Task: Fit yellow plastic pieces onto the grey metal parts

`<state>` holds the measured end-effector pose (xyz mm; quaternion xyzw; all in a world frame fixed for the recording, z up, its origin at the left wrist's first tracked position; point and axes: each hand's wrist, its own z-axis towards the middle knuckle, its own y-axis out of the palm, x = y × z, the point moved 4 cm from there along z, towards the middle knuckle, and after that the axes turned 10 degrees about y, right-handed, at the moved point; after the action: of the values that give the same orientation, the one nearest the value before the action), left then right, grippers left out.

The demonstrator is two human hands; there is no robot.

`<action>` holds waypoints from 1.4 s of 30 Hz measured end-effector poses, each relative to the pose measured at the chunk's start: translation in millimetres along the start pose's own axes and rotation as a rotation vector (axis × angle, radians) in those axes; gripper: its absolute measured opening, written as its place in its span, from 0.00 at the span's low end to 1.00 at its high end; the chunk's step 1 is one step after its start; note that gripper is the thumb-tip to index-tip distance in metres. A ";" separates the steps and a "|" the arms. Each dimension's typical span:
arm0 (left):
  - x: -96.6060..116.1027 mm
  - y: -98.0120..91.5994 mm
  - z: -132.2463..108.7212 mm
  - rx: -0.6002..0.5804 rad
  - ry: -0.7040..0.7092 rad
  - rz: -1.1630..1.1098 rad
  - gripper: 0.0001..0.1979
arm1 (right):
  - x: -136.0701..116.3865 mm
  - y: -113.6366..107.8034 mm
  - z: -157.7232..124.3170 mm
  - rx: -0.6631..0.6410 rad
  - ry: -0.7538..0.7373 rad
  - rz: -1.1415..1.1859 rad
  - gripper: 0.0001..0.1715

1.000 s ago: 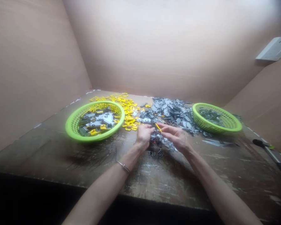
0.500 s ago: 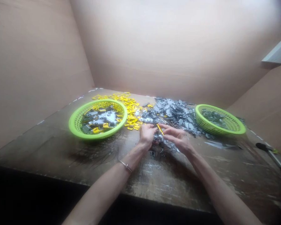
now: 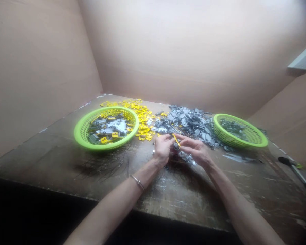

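Near the middle of the table my two hands come together. Between the thumb and fingers of my right hand (image 3: 197, 151) is a thin yellow plastic piece (image 3: 176, 140), tilted and seen edge-on. My left hand (image 3: 163, 148) is closed right beside it, its fingertips close to the yellow piece; what it holds is hidden by the fingers. A small grey part (image 3: 176, 147) shows just below the yellow piece, and I cannot tell which hand bears it. Loose grey and silver parts (image 3: 187, 158) lie on the table under the hands.
A green basket (image 3: 104, 147) with grey and yellow parts stands at left; another green basket (image 3: 241, 144) with dark parts stands at right. Yellow frames (image 3: 144, 117) and a grey heap of parts (image 3: 187, 119) lie behind my hands. A black-ended tool (image 3: 285, 160) is far right.
Both hands have shifted slightly right, still close together. The yellow piece stays in my right hand, and more of the small grey part beneath it shows.
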<state>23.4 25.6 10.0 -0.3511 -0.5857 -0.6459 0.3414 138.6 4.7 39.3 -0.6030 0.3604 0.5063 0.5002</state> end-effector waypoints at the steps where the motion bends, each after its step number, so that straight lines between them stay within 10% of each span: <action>1: 0.2 0.1 -0.4 0.019 -0.025 -0.029 0.11 | 0.1 -0.4 0.0 0.001 0.001 0.016 0.03; 20: -1.3 0.3 0.1 0.060 -0.093 -0.110 0.16 | 0.8 -0.2 0.7 0.001 -0.008 0.139 0.06; 30: 1.6 3.0 -2.3 -0.032 -0.003 -0.148 0.12 | -4.3 0.3 -0.3 0.056 -0.098 -0.161 0.07; 37: -7.0 -1.8 -0.9 0.007 -0.073 -0.209 0.06 | -0.4 11.5 0.9 0.235 -0.256 -0.423 0.42; 42: -10.9 -7.2 2.2 0.023 -0.082 -0.170 0.06 | 0.6 25.3 -2.1 0.310 -0.287 -0.513 0.43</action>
<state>23.1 28.6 -2.9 -0.3223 -0.6341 -0.6509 0.2653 115.5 -3.4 32.6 -0.5133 0.1953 0.3829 0.7428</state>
